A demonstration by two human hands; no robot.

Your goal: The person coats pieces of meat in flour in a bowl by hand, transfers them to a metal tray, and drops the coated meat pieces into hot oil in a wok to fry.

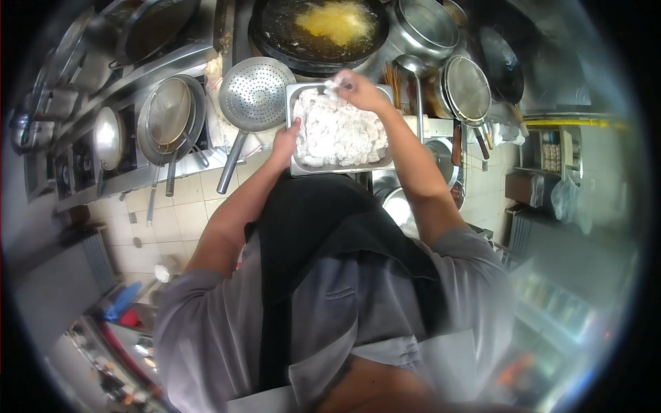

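Note:
A rectangular metal tray point(342, 169) full of white, flour-coated pieces point(339, 132) is in front of my body. My left hand point(286, 143) grips the tray by its left side. Over the tray's far edge, my right hand point(351, 88) has its fingers closed on a white-coated piece point(333, 85). Just beyond is a large black wok point(265, 34) of dark oil, with yellow foaming bubbles point(337, 24) at its middle. A perforated metal skimmer point(253, 93) lies left of the tray, its handle pointing toward me.
Strainers point(168, 113) and a pan point(109, 138) lie along the left counter. To the right are a ladle point(418, 96), a bundle of thin sticks point(392, 82), a round mesh strainer point(467, 88) and a metal pot point(427, 24). Another dark wok point(501, 65) is farther right.

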